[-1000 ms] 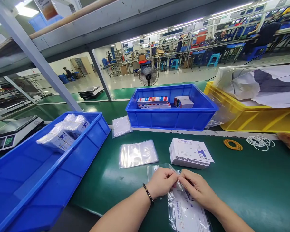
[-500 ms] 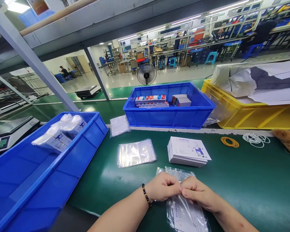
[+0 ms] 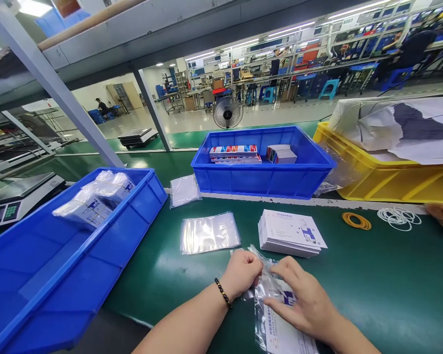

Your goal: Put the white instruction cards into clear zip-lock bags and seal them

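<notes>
My left hand (image 3: 243,271), with a beaded bracelet at the wrist, is closed on the upper edge of a clear plastic bag (image 3: 260,314). Inside the bag lies a white printed booklet (image 3: 286,329), partly covered by my right hand (image 3: 301,300). That hand is open over the bag, thumb and fingers apart. Beyond the hands sits a stack of printed booklets (image 3: 291,232). Left of it is a pile of flat clear bags (image 3: 210,233). A little clear film shows under my left hand; what it belongs to is unclear.
A blue bin (image 3: 133,246) at left holds bagged booklets. Another blue bin (image 3: 262,179) with small boxes stands at the back, beside a yellow crate (image 3: 402,184). Orange rubber bands (image 3: 356,221) and white bands (image 3: 398,218) lie at right. A scale (image 3: 18,201) sits far left.
My right hand has let go of the bag's edge, spread its fingers and moved slightly down and right. My left hand has shifted a little left, still pinching the bag.
</notes>
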`<state>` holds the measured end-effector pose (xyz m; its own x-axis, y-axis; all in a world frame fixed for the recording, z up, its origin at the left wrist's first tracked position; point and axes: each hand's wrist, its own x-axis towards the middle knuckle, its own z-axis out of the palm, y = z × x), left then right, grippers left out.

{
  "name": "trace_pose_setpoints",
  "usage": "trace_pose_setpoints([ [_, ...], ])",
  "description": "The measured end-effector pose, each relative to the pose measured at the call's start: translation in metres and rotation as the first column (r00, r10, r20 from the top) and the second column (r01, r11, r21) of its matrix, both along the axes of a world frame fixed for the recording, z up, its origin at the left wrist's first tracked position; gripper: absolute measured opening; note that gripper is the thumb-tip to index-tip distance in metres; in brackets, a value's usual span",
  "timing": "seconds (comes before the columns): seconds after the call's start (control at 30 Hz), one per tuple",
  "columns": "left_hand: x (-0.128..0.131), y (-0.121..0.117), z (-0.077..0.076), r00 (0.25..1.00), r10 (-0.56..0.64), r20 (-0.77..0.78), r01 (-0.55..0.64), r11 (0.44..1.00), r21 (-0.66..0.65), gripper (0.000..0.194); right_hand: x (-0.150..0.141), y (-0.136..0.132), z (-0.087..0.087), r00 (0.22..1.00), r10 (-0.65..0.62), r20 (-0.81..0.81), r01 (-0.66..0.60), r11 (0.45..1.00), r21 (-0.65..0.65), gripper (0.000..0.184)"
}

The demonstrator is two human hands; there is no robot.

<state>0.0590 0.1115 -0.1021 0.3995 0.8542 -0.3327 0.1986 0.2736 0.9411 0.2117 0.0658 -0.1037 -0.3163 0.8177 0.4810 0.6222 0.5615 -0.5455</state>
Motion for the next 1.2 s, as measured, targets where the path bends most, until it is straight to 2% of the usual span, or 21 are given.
trace_pose_setpoints([
  [0.07,0.0,0.001,-0.001,1.0,-0.011,0.006,0.011,1.0,-0.026,0.03,-0.001,0.0,-0.002,0.989,-0.029,0.148,0.019,0.997,0.072,0.017],
  [0.13,-0.002,0.001,0.001,1.0,0.004,0.007,-0.004,1.0,0.007,0.03,0.001,0.002,-0.002,0.983,-0.032,0.182,0.023,0.998,0.052,0.024],
  [0.2,-0.007,0.001,0.006,0.999,0.048,0.009,-0.049,0.964,0.261,0.025,0.006,0.005,0.002,0.991,0.028,0.132,-0.02,0.998,-0.064,0.028],
  [0.23,-0.01,0.0,0.009,0.999,0.043,0.016,-0.046,0.891,0.452,0.02,0.008,0.005,0.006,0.994,0.066,0.09,-0.052,0.988,-0.143,0.029],
  [0.3,-0.014,0.0,0.013,0.997,-0.079,-0.024,0.072,0.684,0.726,0.016,0.013,0.006,0.014,0.991,0.133,0.004,-0.126,0.948,-0.291,0.03],
  [0.33,-0.016,-0.001,0.014,0.984,-0.16,-0.085,0.166,0.614,0.772,0.017,0.016,0.006,0.017,0.987,0.16,-0.026,-0.159,0.924,-0.349,0.031],
  [0.37,-0.018,-0.001,0.015,0.961,-0.226,-0.158,0.264,0.585,0.767,0.015,0.018,0.006,0.02,0.983,0.178,-0.044,-0.18,0.901,-0.396,0.031],
  [0.4,-0.018,0.0,0.015,0.938,-0.259,-0.229,0.341,0.59,0.732,0.012,0.021,0.005,0.023,0.982,0.181,-0.05,-0.185,0.883,-0.431,0.031],
  [0.47,-0.02,0.001,0.015,0.913,-0.241,-0.328,0.403,0.658,0.636,0.004,0.026,0.006,0.027,0.987,0.156,-0.046,-0.159,0.873,-0.461,0.034],
  [0.6,-0.021,0.004,0.018,0.914,-0.227,-0.337,0.375,0.791,0.483,0.014,0.037,0.007,0.031,0.989,0.107,-0.106,-0.141,0.911,-0.387,0.039],
  [0.63,-0.022,0.005,0.019,0.915,-0.247,-0.319,0.376,0.81,0.449,0.014,0.04,0.008,0.03,0.99,0.036,-0.139,-0.084,0.931,-0.355,0.036],
  [0.67,-0.021,0.005,0.019,0.916,-0.269,-0.298,0.378,0.828,0.415,0.014,0.043,0.01,0.028,0.978,-0.1,-0.182,0.035,0.944,-0.329,0.031],
  [0.7,-0.021,0.005,0.018,0.918,-0.287,-0.275,0.378,0.843,0.382,0.014,0.046,0.012,0.026,0.927,-0.287,-0.243,0.202,0.925,-0.322,0.026],
  [0.73,-0.02,0.004,0.017,0.919,-0.304,-0.25,0.379,0.856,0.352,0.014,0.05,0.016,0.022,0.822,-0.478,-0.309,0.373,0.862,-0.342,0.025],
  [0.77,-0.018,0.004,0.015,0.919,-0.323,-0.225,0.383,0.865,0.325,0.014,0.052,0.019,0.019,0.689,-0.627,-0.363,0.503,0.774,-0.383,0.029],
  [0.8,-0.016,0.003,0.013,0.918,-0.342,-0.202,0.39,0.869,0.303,0.014,0.055,0.024,0.014,0.571,-0.719,-0.396,0.573,0.695,-0.434,0.035],
  [0.83,-0.015,0.002,0.012,0.915,-0.359,-0.182,0.399,0.871,0.286,0.013,0.057,0.028,0.01,0.5,-0.761,-0.413,0.589,0.648,-0.483,0.04],
  [0.87,-0.013,0.0,0.01,0.913,-0.372,-0.167,0.405,0.872,0.273,0.012,0.058,0.032,0.006,0.475,-0.771,-0.424,0.571,0.637,-0.519,0.044],
  [1.0,-0.009,-0.003,0.005,0.912,-0.379,-0.155,0.406,0.885,0.225,0.008,0.057,0.039,-0.002,0.462,-0.735,-0.496,0.481,0.677,-0.557,0.052],
  [1.1,-0.008,-0.003,0.004,0.915,-0.378,-0.14,0.401,0.89,0.217,0.009,0.056,0.036,0.001,0.393,-0.718,-0.575,0.481,0.693,-0.537,0.058],
  [1.2,-0.008,-0.003,0.001,0.925,-0.372,-0.082,0.38,0.888,0.26,0.01,0.055,0.031,0.006,0.359,-0.699,-0.619,0.481,0.707,-0.519,0.056],
])
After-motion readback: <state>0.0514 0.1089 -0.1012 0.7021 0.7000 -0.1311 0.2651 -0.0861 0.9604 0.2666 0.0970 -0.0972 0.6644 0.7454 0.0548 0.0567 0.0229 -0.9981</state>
